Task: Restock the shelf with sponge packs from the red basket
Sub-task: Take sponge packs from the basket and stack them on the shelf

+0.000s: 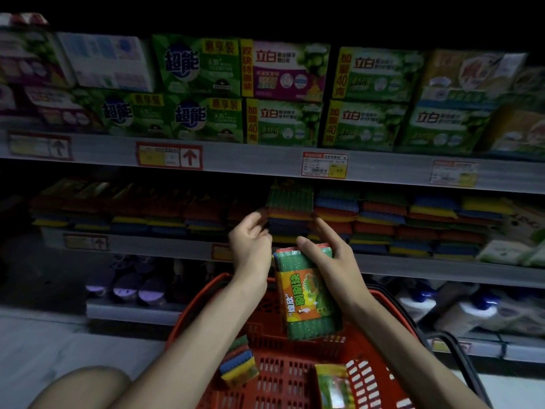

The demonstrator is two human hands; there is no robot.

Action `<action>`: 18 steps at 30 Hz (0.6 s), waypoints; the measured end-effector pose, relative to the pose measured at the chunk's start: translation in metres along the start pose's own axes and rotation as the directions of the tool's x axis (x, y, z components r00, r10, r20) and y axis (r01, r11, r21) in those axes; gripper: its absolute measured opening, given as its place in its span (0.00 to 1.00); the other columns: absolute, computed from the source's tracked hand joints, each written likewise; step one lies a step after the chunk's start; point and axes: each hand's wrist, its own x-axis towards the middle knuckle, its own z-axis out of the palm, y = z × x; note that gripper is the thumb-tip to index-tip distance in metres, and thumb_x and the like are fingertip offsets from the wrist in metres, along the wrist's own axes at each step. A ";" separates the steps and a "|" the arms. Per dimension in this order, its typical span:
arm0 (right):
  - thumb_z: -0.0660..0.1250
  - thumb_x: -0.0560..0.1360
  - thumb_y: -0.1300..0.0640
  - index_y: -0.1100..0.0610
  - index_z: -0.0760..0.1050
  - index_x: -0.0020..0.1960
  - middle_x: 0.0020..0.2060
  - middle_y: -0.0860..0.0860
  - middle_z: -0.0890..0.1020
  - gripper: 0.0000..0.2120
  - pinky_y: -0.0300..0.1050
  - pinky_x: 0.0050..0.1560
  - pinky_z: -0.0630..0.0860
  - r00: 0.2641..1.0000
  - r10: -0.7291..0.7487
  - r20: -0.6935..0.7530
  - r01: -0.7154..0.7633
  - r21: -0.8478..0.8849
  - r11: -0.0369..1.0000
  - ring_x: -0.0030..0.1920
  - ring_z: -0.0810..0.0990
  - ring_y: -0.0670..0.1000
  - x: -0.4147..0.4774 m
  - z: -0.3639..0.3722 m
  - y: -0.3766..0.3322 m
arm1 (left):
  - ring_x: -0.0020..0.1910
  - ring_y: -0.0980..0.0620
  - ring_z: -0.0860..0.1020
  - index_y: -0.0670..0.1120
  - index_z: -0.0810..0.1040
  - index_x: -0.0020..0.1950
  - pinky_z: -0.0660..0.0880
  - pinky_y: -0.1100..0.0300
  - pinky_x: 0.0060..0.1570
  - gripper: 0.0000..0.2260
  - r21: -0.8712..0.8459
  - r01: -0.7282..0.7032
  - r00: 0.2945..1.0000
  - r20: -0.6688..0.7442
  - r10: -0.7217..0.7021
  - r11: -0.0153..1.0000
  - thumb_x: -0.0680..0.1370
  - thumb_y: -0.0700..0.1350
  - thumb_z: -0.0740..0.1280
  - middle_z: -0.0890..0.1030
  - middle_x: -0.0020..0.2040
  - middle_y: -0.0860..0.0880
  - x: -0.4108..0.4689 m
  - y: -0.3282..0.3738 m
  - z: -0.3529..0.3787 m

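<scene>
Head view: we see the right hand (pixel 324 252) gripping a sponge pack (pixel 306 293) by its upper end, thumb across the near face and the fingers reaching past it toward the shelf. The pack hangs below that hand, label toward us, over the red basket (pixel 206 296). Just left of it, the left hand (pixel 250 240) is loosely curled with the palm turned inward, and we see nothing in it. Directly beyond both hands lies the row of stacked sponges (pixel 383 222), layered in red, blue, yellow and green. One green pack (pixel 290 196) stands taller than the rest, right behind the fingertips of both hands, so the spot ahead of them looks occupied. The shelf edge (pixel 147 246) runs behind the wrists. Above the hands, a higher shelf carries green and purple soap boxes (pixel 286 72) with price tags (pixel 324 164) along its front. Below the forearms, two loose packs lie in the basket, one (pixel 239 364) under the left forearm and another (pixel 333 385) nearer the right. A black handle (pixel 460 358) curves beside the right forearm.
</scene>
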 end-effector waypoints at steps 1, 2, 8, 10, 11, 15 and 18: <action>0.72 0.78 0.50 0.47 0.63 0.80 0.69 0.47 0.76 0.34 0.36 0.41 0.80 1.000 0.002 -0.004 -0.002 0.001 1.000 0.47 0.87 0.44 0.000 0.000 0.000 | 0.70 0.47 0.75 0.39 0.72 0.74 0.72 0.62 0.63 0.25 0.007 -0.004 1.000 -0.004 0.004 1.000 0.79 0.24 0.59 0.77 0.70 0.41 0.001 -0.001 0.000; 0.72 0.77 0.50 0.47 0.63 0.80 0.69 0.48 0.77 0.34 0.36 0.40 0.80 1.000 0.005 -0.008 -0.005 -0.002 1.000 0.47 0.87 0.44 0.000 -0.001 0.000 | 0.70 0.48 0.75 0.39 0.73 0.73 0.72 0.63 0.63 0.24 0.014 -0.007 1.000 -0.009 0.007 1.000 0.79 0.24 0.59 0.77 0.69 0.41 0.001 -0.002 0.000; 0.72 0.77 0.47 0.46 0.62 0.80 0.70 0.51 0.77 0.35 0.38 0.42 0.81 1.000 0.011 -0.010 -0.012 -0.020 1.000 0.48 0.87 0.47 -0.001 -0.002 -0.001 | 0.62 0.53 0.77 0.43 0.75 0.72 0.73 0.62 0.58 0.23 0.085 -0.058 0.998 -0.010 0.059 0.995 0.78 0.28 0.64 0.79 0.66 0.43 0.005 -0.007 0.000; 0.72 0.77 0.47 0.46 0.61 0.80 0.71 0.51 0.76 0.35 0.38 0.42 0.80 1.000 0.011 -0.009 -0.012 -0.027 1.000 0.49 0.87 0.47 0.000 -0.002 -0.003 | 0.58 0.52 0.81 0.44 0.78 0.69 0.75 0.61 0.56 0.21 0.101 -0.092 0.996 -0.011 0.093 0.991 0.78 0.30 0.66 0.82 0.61 0.44 0.007 -0.010 0.001; 0.72 0.77 0.46 0.45 0.61 0.80 0.71 0.50 0.76 0.36 0.39 0.43 0.81 1.000 0.007 -0.010 -0.007 -0.041 0.999 0.50 0.87 0.47 0.000 -0.002 -0.003 | 0.55 0.51 0.82 0.44 0.80 0.67 0.76 0.62 0.53 0.18 0.107 -0.108 0.994 -0.014 0.110 0.988 0.78 0.32 0.67 0.84 0.56 0.46 0.007 -0.010 0.001; 0.73 0.76 0.43 0.45 0.62 0.80 0.72 0.48 0.75 0.36 0.47 0.53 0.83 1.000 -0.014 -0.008 0.013 -0.094 0.996 0.55 0.85 0.49 0.001 -0.004 -0.003 | 0.46 0.50 0.84 0.47 0.82 0.54 0.77 0.59 0.46 0.10 0.132 -0.163 0.985 -0.030 0.168 0.978 0.78 0.35 0.69 0.85 0.44 0.48 0.008 -0.011 0.003; 0.73 0.75 0.41 0.43 0.63 0.79 0.71 0.48 0.76 0.36 0.53 0.56 0.83 1.000 -0.011 -0.008 0.011 -0.099 0.995 0.57 0.85 0.50 0.001 -0.004 -0.001 | 0.44 0.49 0.84 0.46 0.82 0.54 0.79 0.55 0.45 0.07 0.140 -0.166 0.983 -0.053 0.175 0.976 0.77 0.37 0.71 0.85 0.43 0.47 0.011 -0.012 0.006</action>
